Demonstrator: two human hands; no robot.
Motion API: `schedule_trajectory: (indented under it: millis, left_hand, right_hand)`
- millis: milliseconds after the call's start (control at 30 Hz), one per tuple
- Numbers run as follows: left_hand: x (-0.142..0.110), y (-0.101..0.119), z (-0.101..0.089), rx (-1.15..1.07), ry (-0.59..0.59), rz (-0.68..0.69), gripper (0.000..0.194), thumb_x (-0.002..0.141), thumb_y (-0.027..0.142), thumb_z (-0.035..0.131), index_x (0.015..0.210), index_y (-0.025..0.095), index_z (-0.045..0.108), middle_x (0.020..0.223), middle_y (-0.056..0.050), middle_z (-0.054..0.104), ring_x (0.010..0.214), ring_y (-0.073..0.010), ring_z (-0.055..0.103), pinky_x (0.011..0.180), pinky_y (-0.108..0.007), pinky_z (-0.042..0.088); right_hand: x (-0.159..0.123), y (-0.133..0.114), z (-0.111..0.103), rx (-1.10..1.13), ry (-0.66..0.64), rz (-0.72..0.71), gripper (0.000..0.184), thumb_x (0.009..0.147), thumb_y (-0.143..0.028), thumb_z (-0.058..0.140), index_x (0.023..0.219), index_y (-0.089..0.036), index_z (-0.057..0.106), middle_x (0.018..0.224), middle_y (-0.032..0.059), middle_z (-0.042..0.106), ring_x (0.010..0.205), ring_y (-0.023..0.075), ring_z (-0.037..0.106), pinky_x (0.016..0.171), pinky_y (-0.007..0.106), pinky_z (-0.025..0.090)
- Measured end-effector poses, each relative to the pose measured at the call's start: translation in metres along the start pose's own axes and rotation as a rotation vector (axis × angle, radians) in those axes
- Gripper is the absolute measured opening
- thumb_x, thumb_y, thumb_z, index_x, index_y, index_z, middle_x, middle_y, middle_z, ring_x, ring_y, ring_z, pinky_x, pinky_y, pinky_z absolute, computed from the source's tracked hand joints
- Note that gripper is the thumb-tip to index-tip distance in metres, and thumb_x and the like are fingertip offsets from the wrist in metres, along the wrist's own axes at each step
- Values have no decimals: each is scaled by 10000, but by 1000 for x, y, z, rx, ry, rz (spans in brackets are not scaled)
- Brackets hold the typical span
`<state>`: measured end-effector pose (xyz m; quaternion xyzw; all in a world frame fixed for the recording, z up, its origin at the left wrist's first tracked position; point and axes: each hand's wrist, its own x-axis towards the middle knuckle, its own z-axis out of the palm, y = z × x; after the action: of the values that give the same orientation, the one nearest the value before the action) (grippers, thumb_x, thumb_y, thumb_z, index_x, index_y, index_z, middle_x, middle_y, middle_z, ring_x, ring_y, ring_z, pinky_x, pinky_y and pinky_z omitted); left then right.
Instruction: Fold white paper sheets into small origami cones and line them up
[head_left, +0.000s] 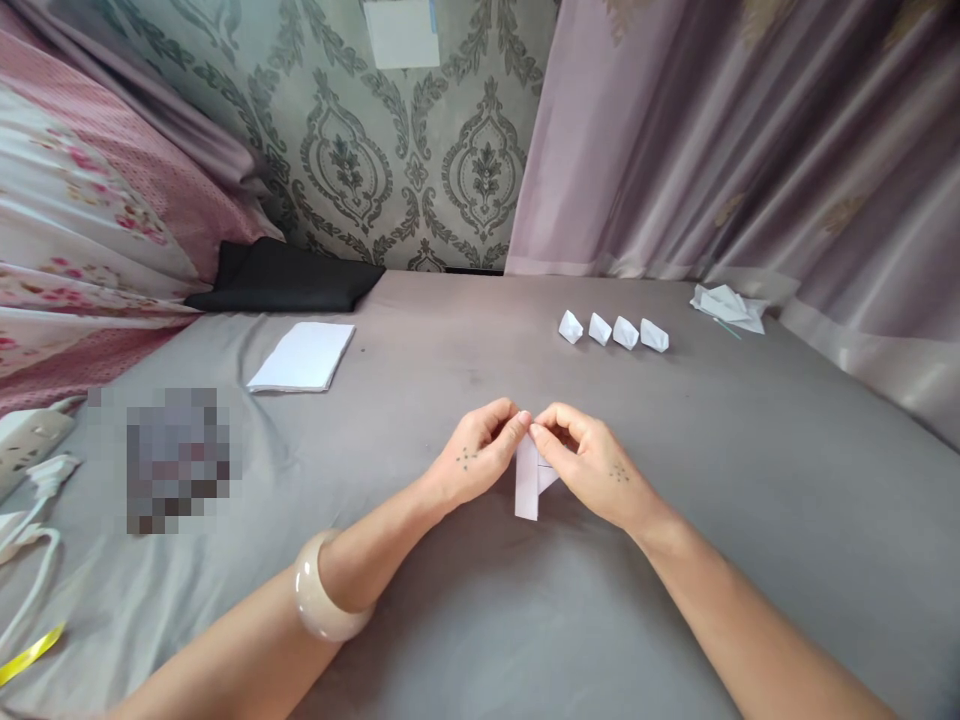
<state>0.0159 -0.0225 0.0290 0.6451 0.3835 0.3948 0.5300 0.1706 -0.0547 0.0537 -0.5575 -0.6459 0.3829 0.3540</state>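
Both of my hands meet over the grey cloth at the middle of the view, gripping a folded piece of white paper (527, 486). Thumb and fingers of my left hand (486, 448) pinch its top edge. Close beside it, my right hand (581, 455) pinches the same paper at the top right. A narrow strip of the paper hangs down below the thumbs, with a slanted flap showing to its right. The upper part is hidden behind my fingers. Beyond my right hand several small folded white paper shapes (625, 333) stand in a row.
A stack of white paper sheets (304, 357) lies at the back left, near a folded black cloth (292, 277). Crumpled white paper (729, 306) rests at the far right by the curtain (660, 140). A white power strip (34, 440) with cables sits at the left edge.
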Motion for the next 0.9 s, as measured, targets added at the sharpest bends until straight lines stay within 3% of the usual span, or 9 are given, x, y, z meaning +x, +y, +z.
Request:
schedule_trajectory:
  millis: [100, 233, 400, 533, 667, 767, 900]
  left_hand:
    - [0, 2, 1, -51, 15, 39, 364, 852, 447, 538, 630, 178, 430, 587, 50, 317, 550, -85, 274, 511, -236, 220]
    - [1, 2, 4, -177, 1, -14, 366, 849, 461, 543, 639, 181, 434, 593, 49, 340, 561, -89, 298, 533, -233, 250]
    - [1, 0, 4, -205, -21, -89, 427, 870, 498, 492, 600, 171, 442, 583, 38, 382, 561, -89, 341, 550, -242, 275]
    - [2, 0, 6, -255, -39, -98, 397, 833, 479, 565, 615, 171, 445, 581, 51, 342, 548, -79, 310, 533, -238, 248]
    - [7, -4, 5, -400, 14, -181, 396, 775, 469, 637, 600, 170, 445, 569, 53, 350, 528, -68, 327, 522, -227, 257]
    - [13, -7, -4, -518, 116, -303, 422, 708, 432, 701, 547, 176, 408, 512, 69, 304, 464, -51, 285, 477, -223, 228]
    - [16, -9, -11, -594, 151, -425, 405, 678, 353, 722, 528, 181, 387, 477, 81, 279, 421, -36, 244, 434, -215, 192]
  right_hand:
    - [0, -1, -1, 52, -50, -2, 236, 882, -380, 473, 735, -197, 505, 615, -50, 446, 549, 95, 400, 505, 226, 331]
    - [3, 0, -2, 24, -73, -54, 283, 892, -365, 447, 664, -198, 460, 576, -58, 368, 524, 88, 340, 481, 222, 292]
    - [4, -1, -4, 54, -119, -68, 269, 888, -343, 443, 691, -189, 543, 589, -49, 411, 551, 95, 372, 518, 227, 317]
    - [5, 1, -1, 109, -108, -21, 297, 878, -359, 476, 636, -187, 486, 581, -54, 394, 548, 90, 371, 515, 225, 314]
    - [5, 6, -5, 167, -104, 25, 290, 914, -387, 426, 769, -190, 581, 708, -16, 560, 667, 119, 524, 629, 249, 431]
    - [4, 6, -14, 25, 26, -129, 257, 912, -289, 414, 1074, -215, 599, 1047, 48, 632, 985, 180, 580, 847, 329, 464]
    - [1, 6, -12, -360, 56, -558, 512, 793, -68, 462, 1277, -235, 482, 1322, 73, 510, 1236, 220, 440, 997, 411, 398]
